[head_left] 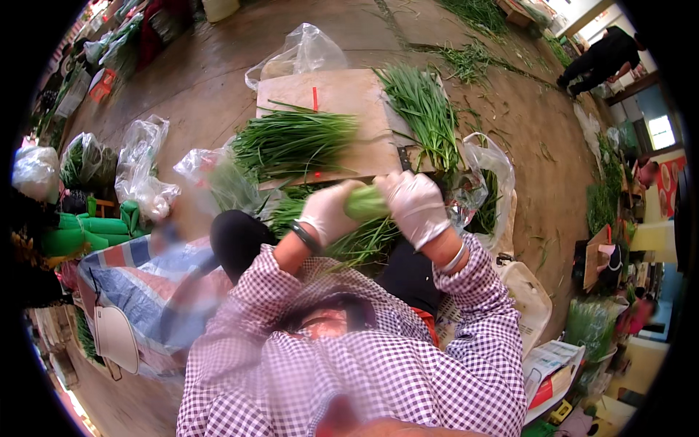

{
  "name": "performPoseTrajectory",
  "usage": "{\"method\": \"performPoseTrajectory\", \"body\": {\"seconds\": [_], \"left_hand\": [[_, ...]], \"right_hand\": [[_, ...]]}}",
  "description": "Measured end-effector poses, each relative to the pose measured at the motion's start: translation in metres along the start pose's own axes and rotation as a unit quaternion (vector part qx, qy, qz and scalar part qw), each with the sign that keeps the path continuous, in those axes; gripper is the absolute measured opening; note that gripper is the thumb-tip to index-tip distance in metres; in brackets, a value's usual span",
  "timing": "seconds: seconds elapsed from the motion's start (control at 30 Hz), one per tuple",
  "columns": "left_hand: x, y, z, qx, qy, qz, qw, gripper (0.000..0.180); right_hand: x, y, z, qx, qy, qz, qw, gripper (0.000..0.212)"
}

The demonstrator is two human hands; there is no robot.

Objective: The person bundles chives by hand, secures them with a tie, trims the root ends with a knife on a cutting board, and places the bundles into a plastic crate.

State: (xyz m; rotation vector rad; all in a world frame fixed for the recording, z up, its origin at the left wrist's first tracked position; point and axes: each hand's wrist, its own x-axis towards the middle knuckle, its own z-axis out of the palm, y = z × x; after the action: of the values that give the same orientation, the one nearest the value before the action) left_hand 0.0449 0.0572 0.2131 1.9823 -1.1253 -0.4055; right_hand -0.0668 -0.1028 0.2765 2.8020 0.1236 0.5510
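Observation:
My left hand, in a white glove, is closed around a bunch of garlic chives held above my lap. On the right end of the same bunch, my gloved right hand is closed too, its fingers partly hidden. More loose chives lie below my hands, between my knees. Just beyond, a flat board bears a pile of chives, their pale ends blurred on the right. A red strip lies by that pile. Another heap of chives rests at the board's right side.
Clear plastic bags stand behind the board, left of it and to the right. A striped woven sheet spreads at my left, near green bundles. Scattered leaves litter the floor. A person in dark clothes stands far right.

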Motion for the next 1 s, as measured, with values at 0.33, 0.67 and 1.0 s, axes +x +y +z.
{"method": "performPoseTrajectory", "body": {"seconds": [0.33,0.67,1.0], "left_hand": [[0.086,-0.050,-0.111,0.339,0.160,0.089,0.923,0.038],[0.159,-0.128,-0.035,0.335,-0.014,0.022,0.942,0.032],[0.163,-0.157,0.019,0.371,-0.073,0.000,0.926,0.071]], "right_hand": [[-0.018,0.018,0.166,0.365,-0.139,0.299,0.871,0.027],[0.012,-0.015,0.264,0.388,-0.160,0.311,0.853,0.018],[0.034,-0.003,0.332,0.505,-0.056,0.486,0.711,0.014]]}}
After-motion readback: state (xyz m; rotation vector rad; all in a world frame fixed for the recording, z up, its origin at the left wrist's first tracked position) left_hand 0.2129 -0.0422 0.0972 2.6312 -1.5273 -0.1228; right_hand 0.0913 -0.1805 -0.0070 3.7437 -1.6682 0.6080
